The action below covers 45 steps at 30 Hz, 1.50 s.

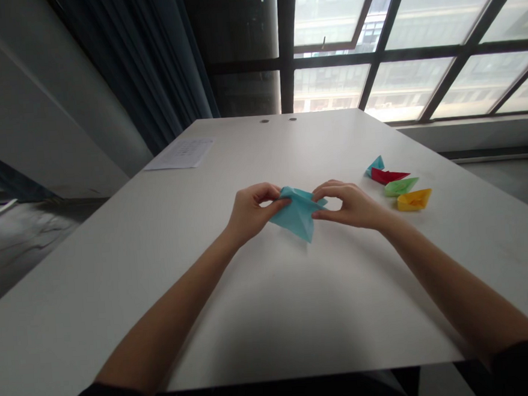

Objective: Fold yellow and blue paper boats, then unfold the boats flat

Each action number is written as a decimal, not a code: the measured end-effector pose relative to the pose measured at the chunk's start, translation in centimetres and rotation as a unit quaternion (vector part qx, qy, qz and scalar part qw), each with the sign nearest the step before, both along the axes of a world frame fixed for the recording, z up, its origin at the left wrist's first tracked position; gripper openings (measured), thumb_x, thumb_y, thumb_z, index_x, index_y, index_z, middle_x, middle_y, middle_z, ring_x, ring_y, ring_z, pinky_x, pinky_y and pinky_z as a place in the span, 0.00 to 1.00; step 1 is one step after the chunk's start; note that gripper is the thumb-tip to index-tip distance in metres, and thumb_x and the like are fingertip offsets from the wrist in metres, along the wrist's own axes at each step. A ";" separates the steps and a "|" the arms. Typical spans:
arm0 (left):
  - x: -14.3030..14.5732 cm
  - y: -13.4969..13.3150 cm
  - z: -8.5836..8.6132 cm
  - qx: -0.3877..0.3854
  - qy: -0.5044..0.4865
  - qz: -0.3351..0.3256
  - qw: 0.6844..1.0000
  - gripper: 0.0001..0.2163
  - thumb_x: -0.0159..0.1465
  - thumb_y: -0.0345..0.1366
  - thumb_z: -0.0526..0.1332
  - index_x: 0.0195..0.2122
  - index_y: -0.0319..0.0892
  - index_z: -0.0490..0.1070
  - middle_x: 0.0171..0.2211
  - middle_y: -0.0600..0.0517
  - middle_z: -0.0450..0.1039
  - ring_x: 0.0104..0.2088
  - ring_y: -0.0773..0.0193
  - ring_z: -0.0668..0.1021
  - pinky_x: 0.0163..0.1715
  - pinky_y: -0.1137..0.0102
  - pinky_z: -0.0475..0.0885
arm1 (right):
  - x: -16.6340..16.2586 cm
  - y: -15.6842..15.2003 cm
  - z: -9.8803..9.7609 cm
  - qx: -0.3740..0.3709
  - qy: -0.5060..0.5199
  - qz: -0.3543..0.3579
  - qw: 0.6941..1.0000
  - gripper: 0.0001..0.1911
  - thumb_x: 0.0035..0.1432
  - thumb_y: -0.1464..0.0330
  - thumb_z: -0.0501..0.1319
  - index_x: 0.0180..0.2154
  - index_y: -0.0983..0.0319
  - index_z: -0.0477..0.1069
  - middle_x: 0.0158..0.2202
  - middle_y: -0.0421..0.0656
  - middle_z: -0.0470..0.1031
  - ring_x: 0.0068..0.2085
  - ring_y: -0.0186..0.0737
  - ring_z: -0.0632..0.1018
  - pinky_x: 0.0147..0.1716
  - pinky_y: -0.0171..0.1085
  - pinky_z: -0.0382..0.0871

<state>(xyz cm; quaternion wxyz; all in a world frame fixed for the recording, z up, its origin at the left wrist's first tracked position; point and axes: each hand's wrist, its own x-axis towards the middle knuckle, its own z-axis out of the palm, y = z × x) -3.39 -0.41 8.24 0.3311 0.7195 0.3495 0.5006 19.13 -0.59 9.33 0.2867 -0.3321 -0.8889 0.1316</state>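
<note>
A light blue sheet of folded paper (pixel 298 215) is held up between my two hands, just above the white table (pixel 272 318). Its lower corner points down toward me, and a fold runs along its upper edge. My left hand (pixel 258 209) pinches the upper left part between thumb and fingers. On the other side, my right hand (pixel 346 204) has its thumb and fingertips closed on the right edge. The curled fingers hide parts of the paper's upper edge.
Right of my right hand stand folded paper boats: blue (pixel 375 165), red (pixel 388 176), green (pixel 401 186) and yellow (pixel 414 200). A printed sheet (pixel 182 153) lies at the table's far left edge. Beyond the table are a dark blue curtain (pixel 155 61) and windows.
</note>
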 end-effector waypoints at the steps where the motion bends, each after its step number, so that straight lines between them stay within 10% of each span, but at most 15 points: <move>1: 0.0 0.0 0.0 0.000 -0.008 0.002 1.000 0.10 0.51 0.36 0.64 0.20 0.37 0.65 0.29 0.51 0.72 0.30 0.67 0.74 0.32 0.70 0.73 | 0.1 0.1 -0.1 0.002 0.000 -0.003 1.000 0.10 0.51 0.62 0.61 0.34 0.61 0.71 0.35 0.44 0.75 0.38 0.41 0.73 0.40 0.39 0.66; 12: -0.1 -0.8 0.9 0.030 0.078 -0.009 0.997 0.22 0.51 0.39 0.65 0.47 0.45 0.63 0.31 0.55 0.72 0.30 0.68 0.76 0.34 0.72 0.74 | 0.4 0.4 -0.3 0.033 -0.011 0.001 0.999 0.05 0.54 0.69 0.57 0.32 0.61 0.72 0.31 0.44 0.74 0.35 0.39 0.73 0.36 0.37 0.67; 24: -0.1 -0.1 0.4 0.048 0.036 0.103 0.993 0.13 0.53 0.42 0.63 0.36 0.41 0.74 0.30 0.52 0.74 0.28 0.68 0.74 0.30 0.74 0.71 | 0.0 0.7 -0.9 -0.064 0.101 -0.112 0.987 0.14 0.49 0.58 0.61 0.34 0.61 0.72 0.47 0.48 0.69 0.46 0.46 0.70 0.40 0.42 0.67; 31: -0.4 0.9 -0.4 0.011 -0.050 0.145 0.988 0.15 0.51 0.43 0.64 0.36 0.40 0.72 0.30 0.52 0.74 0.27 0.69 0.74 0.27 0.75 0.69 | -0.5 1.0 -1.9 -0.317 0.188 -0.076 0.927 0.19 0.44 0.58 0.65 0.35 0.64 0.69 0.27 0.41 0.71 0.30 0.36 0.72 0.30 0.37 0.67; 38: -0.7 1.6 -1.1 -0.017 -0.077 0.081 0.994 0.14 0.48 0.42 0.66 0.33 0.38 0.72 0.29 0.51 0.74 0.28 0.68 0.75 0.29 0.74 0.71 | -0.6 1.2 -2.2 -0.246 0.133 -0.047 0.959 0.13 0.44 0.61 0.64 0.25 0.64 0.66 0.23 0.37 0.67 0.26 0.32 0.69 0.27 0.34 0.63; 45: -1.3 0.6 -1.2 0.220 0.067 0.077 0.970 0.06 0.54 0.35 0.63 0.33 0.41 0.73 0.31 0.51 0.76 0.32 0.67 0.77 0.35 0.73 0.72 | 1.4 0.7 -0.5 -0.247 0.061 -0.047 0.966 0.22 0.43 0.59 0.65 0.37 0.59 0.59 0.37 0.44 0.73 0.35 0.40 0.75 0.32 0.39 0.69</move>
